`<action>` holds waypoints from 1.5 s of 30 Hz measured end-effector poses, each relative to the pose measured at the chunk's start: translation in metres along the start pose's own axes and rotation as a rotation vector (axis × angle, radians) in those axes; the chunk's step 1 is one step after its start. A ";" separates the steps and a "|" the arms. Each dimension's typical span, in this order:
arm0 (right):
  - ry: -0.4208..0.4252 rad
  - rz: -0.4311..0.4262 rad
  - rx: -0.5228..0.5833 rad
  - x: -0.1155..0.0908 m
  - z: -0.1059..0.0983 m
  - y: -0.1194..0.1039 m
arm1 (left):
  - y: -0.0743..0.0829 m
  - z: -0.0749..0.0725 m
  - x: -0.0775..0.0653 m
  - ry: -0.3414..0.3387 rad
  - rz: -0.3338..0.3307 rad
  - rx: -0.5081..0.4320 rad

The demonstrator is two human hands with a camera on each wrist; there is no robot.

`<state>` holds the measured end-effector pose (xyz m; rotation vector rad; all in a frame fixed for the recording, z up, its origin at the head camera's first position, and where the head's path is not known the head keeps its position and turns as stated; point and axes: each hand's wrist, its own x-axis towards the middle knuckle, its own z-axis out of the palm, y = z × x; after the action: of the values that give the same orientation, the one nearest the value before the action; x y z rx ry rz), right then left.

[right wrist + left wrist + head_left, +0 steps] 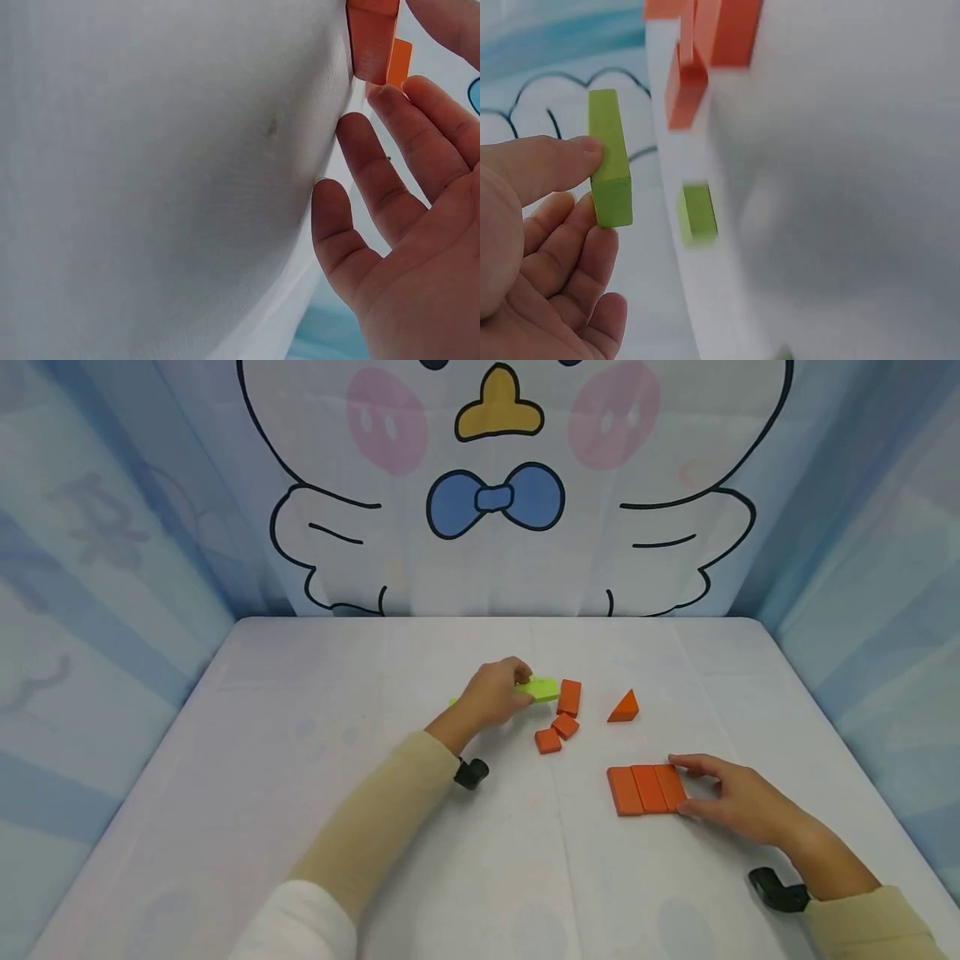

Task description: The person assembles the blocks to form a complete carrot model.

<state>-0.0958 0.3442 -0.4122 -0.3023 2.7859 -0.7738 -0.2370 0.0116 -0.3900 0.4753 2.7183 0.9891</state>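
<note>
The left hand [491, 693] pinched a green block [609, 161] between thumb and fingers, just above the worktop [300, 793] beside loose orange blocks [567, 697]. The right hand [738, 797], fingers relaxed, touched a row of three orange blocks [647, 788].

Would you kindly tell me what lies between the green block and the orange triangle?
In the head view, an upright orange block lies between the green block and orange triangle.

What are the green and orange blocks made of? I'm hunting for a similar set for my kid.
The green block in the left hand looks like painted wood: matte, flat color, crisp edges, solid thickness. The orange blocks by the right hand share that matte, sharp-cornered look. Dense foam or plastic can't be ruled out.
</note>
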 end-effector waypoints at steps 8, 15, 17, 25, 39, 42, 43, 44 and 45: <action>0.001 0.019 0.018 0.000 0.000 0.003 | 0.035 0.040 -0.003 -0.119 0.062 0.040; -0.013 0.036 0.037 0.000 0.001 0.005 | 0.052 0.068 -0.003 -0.157 0.142 0.074; -0.015 0.037 0.043 0.000 0.001 0.005 | 0.057 0.073 -0.003 -0.158 0.159 0.093; -0.019 0.022 0.047 0.000 -0.001 0.005 | 0.070 0.088 -0.004 -0.158 0.170 0.160; -0.035 0.032 0.058 0.002 0.001 0.006 | 0.070 0.098 -0.004 -0.178 0.160 0.154; -0.037 0.049 0.063 0.001 0.001 0.004 | 0.070 0.096 -0.005 -0.185 0.162 0.141; -0.039 0.052 0.062 0.001 0.000 0.004 | 0.070 0.095 -0.005 -0.186 0.165 0.132; -0.039 0.052 0.063 0.001 0.000 0.003 | 0.069 0.094 -0.005 -0.185 0.169 0.128; -0.040 0.053 0.064 0.001 0.000 0.003 | 0.069 0.094 -0.005 -0.185 0.171 0.124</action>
<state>-0.0969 0.3467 -0.4139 -0.2291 2.7140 -0.8336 -0.1889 0.1144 -0.4152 0.7914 2.6156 0.7737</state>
